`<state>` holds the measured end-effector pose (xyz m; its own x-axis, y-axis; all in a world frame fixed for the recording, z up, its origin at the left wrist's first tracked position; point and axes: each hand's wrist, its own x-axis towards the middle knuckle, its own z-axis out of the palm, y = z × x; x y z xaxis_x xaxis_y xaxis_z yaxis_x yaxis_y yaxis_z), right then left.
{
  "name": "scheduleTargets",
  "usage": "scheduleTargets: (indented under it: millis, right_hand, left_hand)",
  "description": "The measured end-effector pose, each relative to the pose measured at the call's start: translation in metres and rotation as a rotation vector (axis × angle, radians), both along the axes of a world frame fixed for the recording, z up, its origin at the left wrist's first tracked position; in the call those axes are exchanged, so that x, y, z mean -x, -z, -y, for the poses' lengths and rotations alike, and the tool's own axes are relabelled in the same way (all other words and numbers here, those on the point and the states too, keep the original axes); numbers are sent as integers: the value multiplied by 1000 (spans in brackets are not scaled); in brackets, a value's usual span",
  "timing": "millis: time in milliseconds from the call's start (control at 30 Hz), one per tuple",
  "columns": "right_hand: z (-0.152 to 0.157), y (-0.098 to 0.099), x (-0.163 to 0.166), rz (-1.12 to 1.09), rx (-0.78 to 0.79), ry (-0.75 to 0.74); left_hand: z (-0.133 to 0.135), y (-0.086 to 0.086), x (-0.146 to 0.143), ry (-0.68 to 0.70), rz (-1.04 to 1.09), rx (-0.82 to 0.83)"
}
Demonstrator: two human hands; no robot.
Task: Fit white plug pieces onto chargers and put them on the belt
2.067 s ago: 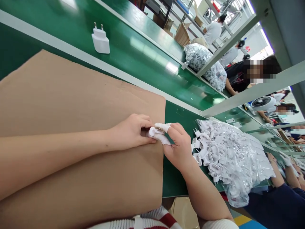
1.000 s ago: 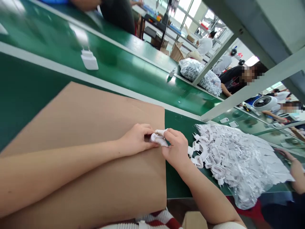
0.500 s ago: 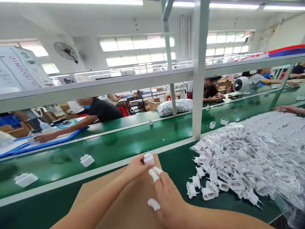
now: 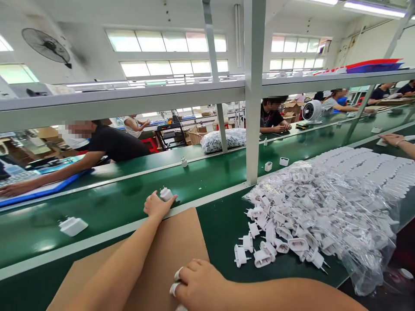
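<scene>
Pinching a white plug [image 4: 166, 194] at green belt [image 4: 123, 204], fingers [image 4: 149, 201] of left hand [image 4: 158, 207], right hand [image 4: 198, 283] loosely curled over cardboard [image 4: 181, 233].

Left hand [image 4: 157, 205] around white plug [image 4: 166, 194] over green strip [image 4: 113, 205], right hand [image 4: 197, 283] at brown cardboard [image 4: 177, 237], white pieces [image 4: 298, 224] heaped alongside

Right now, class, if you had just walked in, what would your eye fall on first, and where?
Probably the big heap of white plug parts, partly under clear plastic, at the person's right. Next, the left hand, ahead over the green strip, with a white plug between thumb and fingers. Nearer, the right hand wears white finger covers above brown cardboard.
</scene>
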<state>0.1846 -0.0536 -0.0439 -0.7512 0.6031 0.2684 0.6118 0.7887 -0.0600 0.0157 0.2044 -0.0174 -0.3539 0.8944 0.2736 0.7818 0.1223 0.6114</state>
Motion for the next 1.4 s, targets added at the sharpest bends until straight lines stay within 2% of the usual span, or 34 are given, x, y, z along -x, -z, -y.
scheduleTargets:
  millis: [100,200,267,333,467,567,667,833,1033,1200,1400]
  right_hand:
    - [4,-12,-5,-14,34,-15]
    - [9,-21,-10,-41,63,-10]
    - [10,-24,-12,-50,84,-4]
    - [9,-25,-14,-62,104,-6]
    - [3,-27,-17,-57,129,-4]
    - [-1,-28,-18,-23,133,-15]
    - [-3,-29,-16,-44,109,-4]
    - [-1,-35,-8,-7,8,94]
    - [7,-39,-1,-28,131,120]
    - [6,-33,1,-52,121,158]
    - [10,-36,1,-27,107,251]
  left_hand:
    - [17,-10,1,-94,16,-142]
    - [40,-21,9,-55,28,-247]
    - [60,-26,15,69,35,-275]
    - [86,-23,19,271,45,-259]
    - [140,1,15,670,84,-152]
    - [164,17,11,804,107,-142]
    - [170,19,12,837,119,-141]
    - [168,7,12,871,97,-83]
    - [173,4,14,847,17,-12]
    - [170,7,18,911,-38,2]
    - [176,2,15,930,-46,-30]
